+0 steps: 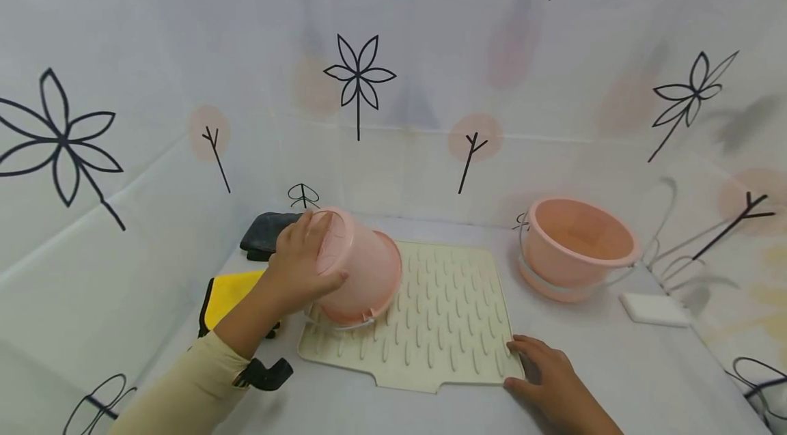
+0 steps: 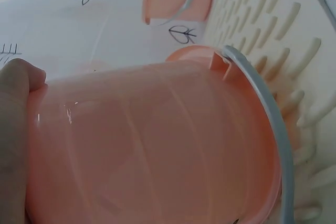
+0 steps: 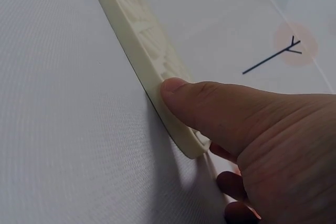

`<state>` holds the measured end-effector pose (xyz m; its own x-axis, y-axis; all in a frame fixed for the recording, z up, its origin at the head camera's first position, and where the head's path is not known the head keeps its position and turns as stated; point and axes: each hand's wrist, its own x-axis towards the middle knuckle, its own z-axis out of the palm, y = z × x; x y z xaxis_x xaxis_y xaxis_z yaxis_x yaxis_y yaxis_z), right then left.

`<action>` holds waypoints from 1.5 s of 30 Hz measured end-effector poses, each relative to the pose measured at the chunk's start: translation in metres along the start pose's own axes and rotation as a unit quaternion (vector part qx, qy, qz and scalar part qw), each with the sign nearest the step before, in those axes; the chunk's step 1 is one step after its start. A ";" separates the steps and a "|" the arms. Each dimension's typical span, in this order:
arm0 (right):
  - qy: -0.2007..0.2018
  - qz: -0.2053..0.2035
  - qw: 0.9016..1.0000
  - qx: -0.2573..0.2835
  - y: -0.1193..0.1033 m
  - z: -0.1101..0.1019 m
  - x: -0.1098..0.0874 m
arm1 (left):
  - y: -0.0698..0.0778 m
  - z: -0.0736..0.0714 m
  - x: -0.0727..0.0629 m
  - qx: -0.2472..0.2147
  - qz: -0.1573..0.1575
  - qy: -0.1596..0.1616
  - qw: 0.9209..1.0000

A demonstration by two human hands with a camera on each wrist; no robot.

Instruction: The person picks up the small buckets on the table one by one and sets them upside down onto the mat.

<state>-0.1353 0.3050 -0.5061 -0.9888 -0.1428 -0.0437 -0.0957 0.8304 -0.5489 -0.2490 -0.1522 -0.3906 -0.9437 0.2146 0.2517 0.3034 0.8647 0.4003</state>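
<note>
A pink bucket stands upside down on the left part of a cream draining board. My left hand grips it round its base, fingers over the bottom and thumb on the side. The left wrist view shows the bucket's wall close up, with its grey handle hanging by the rim and the board's raised ribs beyond. At the board's front right corner, my right hand holds the edge. In the right wrist view its thumb presses the board's rim, with fingers partly hidden beyond the corner.
A second pink bucket stands upright at the back right, and a white block lies in front of it. On the left are a yellow cloth with black edging and a dark folded cloth. Patterned white sheets surround the table.
</note>
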 end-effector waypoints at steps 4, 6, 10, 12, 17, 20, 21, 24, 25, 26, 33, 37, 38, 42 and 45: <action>0.006 -0.001 1.000 0.002 0.000 0.000 -0.001 | 0.012 0.005 0.001 0.030 0.005 0.001 1.000; 0.007 -0.002 1.000 0.003 0.000 0.000 -0.001 | 0.019 0.008 0.001 0.047 0.007 0.001 0.999; 0.008 -0.002 1.000 0.002 0.000 0.000 -0.001 | 0.033 0.015 0.001 0.087 0.016 -0.002 0.996; 0.009 -0.002 1.000 0.004 0.000 0.000 -0.001 | 0.039 0.019 0.002 0.106 0.025 -0.002 0.994; 0.008 -0.005 1.000 0.008 -0.002 0.000 -0.001 | 0.050 0.024 0.002 0.132 0.034 0.009 0.991; 0.002 -0.002 1.000 0.002 -0.002 0.001 0.000 | 0.052 0.028 0.002 0.145 0.030 0.011 0.989; 0.000 0.003 1.000 0.001 -0.001 0.001 0.000 | 0.053 0.029 0.003 0.147 0.028 0.011 0.989; -0.006 0.009 1.000 -0.008 -0.001 0.001 0.001 | 0.056 0.032 0.004 0.151 0.022 0.010 0.988; -0.007 0.011 1.000 -0.009 -0.001 0.001 0.001 | 0.057 0.033 0.005 0.150 0.019 0.010 0.988; -0.007 0.012 1.000 -0.009 -0.001 0.000 0.001 | 0.059 0.033 0.006 0.149 0.015 0.009 0.989; -0.007 0.014 1.000 -0.009 -0.001 0.000 0.002 | 0.065 0.036 0.013 0.144 -0.012 -0.016 0.989; -0.008 0.017 1.000 -0.008 -0.001 0.001 0.002 | 0.066 0.039 0.017 0.139 -0.032 -0.024 0.989; -0.009 0.019 1.000 -0.010 -0.001 0.001 0.001 | 0.067 0.039 0.018 0.139 -0.035 -0.025 0.989; -0.010 0.022 1.000 -0.012 -0.003 0.000 0.001 | 0.069 0.038 0.022 0.136 -0.046 -0.030 0.989; -0.009 0.022 1.000 -0.010 -0.003 -0.001 0.001 | 0.071 0.036 0.025 0.133 -0.054 -0.036 0.989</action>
<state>-0.1358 0.3027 -0.5034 -0.9899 -0.1152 -0.0821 -0.0546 0.8462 -0.5301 -0.2556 -0.0690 -0.3880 -0.9786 0.1382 0.1528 0.1643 0.9710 0.1739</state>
